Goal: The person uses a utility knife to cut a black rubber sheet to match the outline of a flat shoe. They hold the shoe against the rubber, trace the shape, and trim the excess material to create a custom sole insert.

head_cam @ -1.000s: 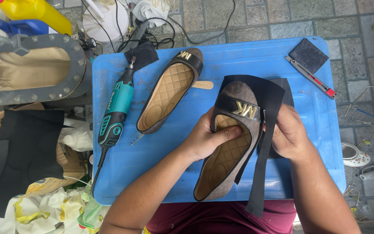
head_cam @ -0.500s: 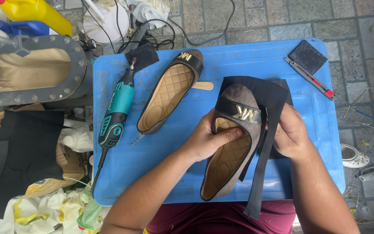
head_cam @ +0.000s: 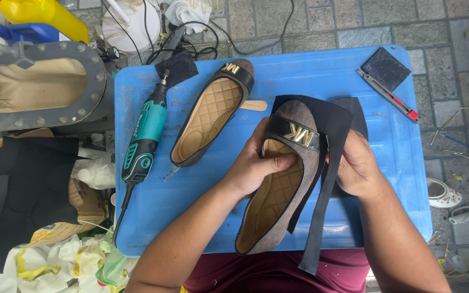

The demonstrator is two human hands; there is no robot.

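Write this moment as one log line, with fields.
left hand: grips brown flat shoe | right hand: holds black rubber sheet | nearby: second shoe, rotary tool

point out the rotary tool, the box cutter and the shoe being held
rotary tool (head_cam: 143,142), head view, teal body
box cutter (head_cam: 387,95), head view, middle of handle
held shoe (head_cam: 276,202), head view, quilted insole

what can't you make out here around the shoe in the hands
Head view only:
- Sole of the held shoe: faces away from the camera.
- Left hand fingertips: tucked inside the shoe.
- Right hand fingers: behind the black rubber sheet.
- Sheet's full outline: covered by the shoe and the right hand.
- Rotary tool bit: too small to tell.
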